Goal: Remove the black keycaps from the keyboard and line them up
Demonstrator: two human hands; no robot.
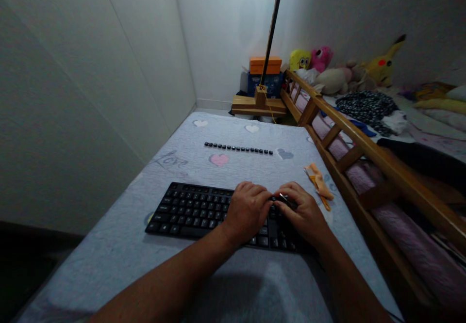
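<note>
A black keyboard [192, 206] lies across the quilted cloth in front of me, its right part largely covered by my hands. My left hand [247, 211] is over the keyboard with its fingers bent together, the tips meeting near the top edge; whatever they pinch is hidden. Close beside it, my right hand [304, 211] is closed around a thin metal tool [284, 198], of which only a short shiny part shows. Beyond the keyboard, several small black keycaps [238, 148] form a straight row on the cloth.
An orange cloth [320, 182] and a yellow-handled tool [325, 202] lie right of the keyboard. A wooden bed rail [349, 134] runs along the right side. A stand with a wooden base [247, 104] and boxes [265, 65] are at the back. White cabinet doors [109, 71] rise on the left.
</note>
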